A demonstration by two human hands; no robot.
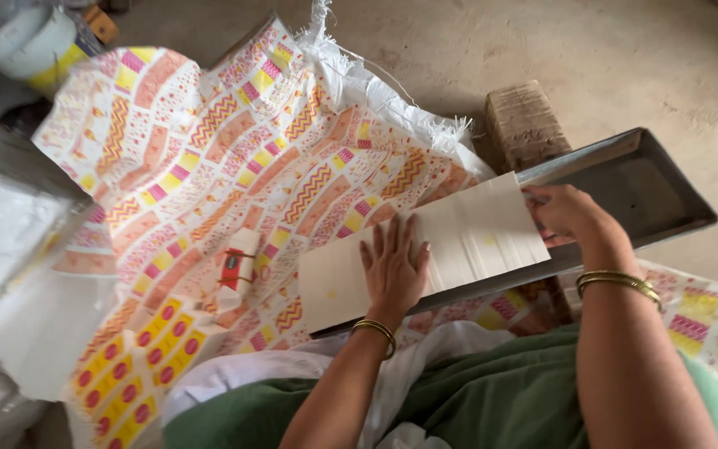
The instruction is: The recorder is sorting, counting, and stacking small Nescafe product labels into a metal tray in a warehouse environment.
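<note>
head view: our left hand (392,270) lies flat, fingers wide, on the paper sheets (450,241); right hand (567,214) pinches their far edge; we'd best keep them square in the metal tray (650,187)

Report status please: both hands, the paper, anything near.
Left hand flat on pale fanned paper sheets. Right hand grips the sheets' right edge. Sheets lie across grey metal tray. Small red-banded bundle lies apart, left.

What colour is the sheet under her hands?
Plain cream sheet, seen in the head view.
</note>
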